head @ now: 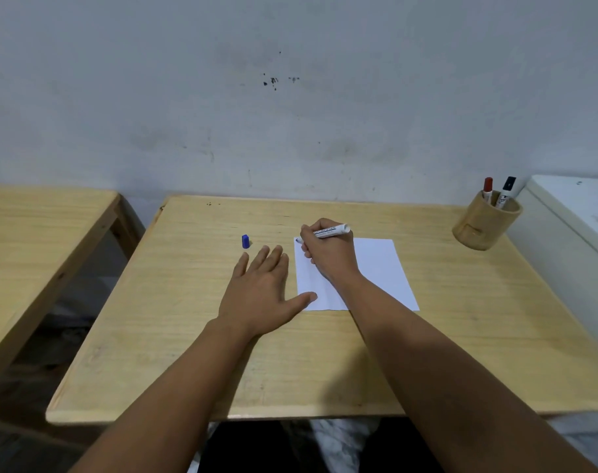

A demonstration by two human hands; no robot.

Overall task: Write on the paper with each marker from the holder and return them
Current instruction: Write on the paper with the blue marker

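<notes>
A white sheet of paper (379,268) lies on the wooden table (174,336). My right hand (328,254) grips a white uncapped marker (331,231), its blue tip touching the paper's far left corner. My left hand (260,288) lies flat on the table with fingers spread, its thumb pressing the paper's near left edge. The marker's blue cap (245,241) stands on the table just beyond my left fingers. A round wooden holder (485,223) at the far right holds a red-capped marker (487,188) and a black-capped marker (506,191).
A second wooden table (34,233) stands to the left across a gap. A white cabinet or appliance (577,213) borders the table's right side. A grey wall (290,97) runs directly behind the table.
</notes>
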